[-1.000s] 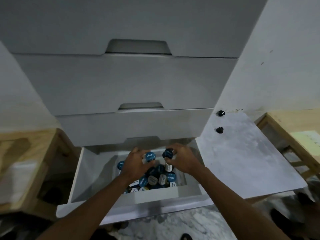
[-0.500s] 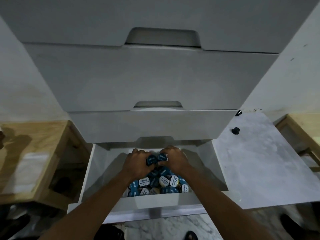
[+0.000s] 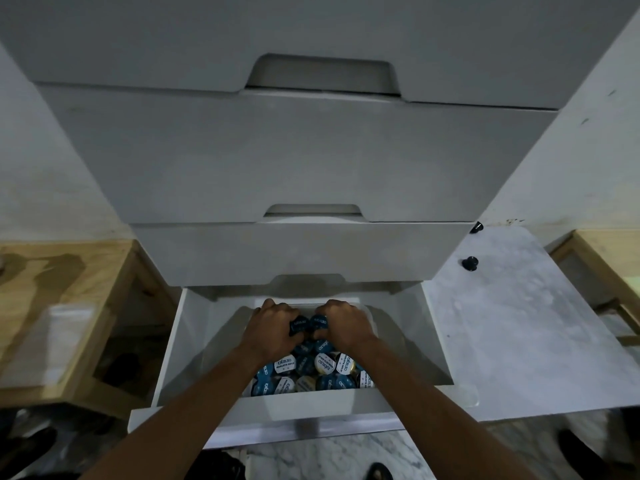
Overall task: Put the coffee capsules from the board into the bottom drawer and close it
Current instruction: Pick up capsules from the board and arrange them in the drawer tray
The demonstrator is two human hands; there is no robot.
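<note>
Now, the fingers first: the left hand (image 3: 273, 327) is curled tight round a dark blue capsule (image 3: 299, 325), and the right hand (image 3: 341, 323) is curled the same way round another blue capsule (image 3: 319, 322), the two lids almost touching between the knuckles. Both hands sit low over the back of the heap of capsules (image 3: 311, 370), blue and white lids jumbled together in a clear tub (image 3: 221, 327) inside the open bottom drawer (image 3: 277, 408).

What could go wrong? The heap looks full and uneven, so a capsule let go on its crest may roll off, over the tub wall into the bare drawer floor on either side. Releasing both at once, this close together, could knock one against the other and send it skittering.

Wider out, the board (image 3: 512, 323) to the right is not yet clear: two black capsules (image 3: 470, 263) sit near its far corner, one just against the cabinet (image 3: 311, 161), well apart from the drawer. Shut the drawer now and they would be left behind. And if the heap stands proud of the rim, I judge the drawer above could catch the top capsules on closing; the height is hard to tell from here.
</note>
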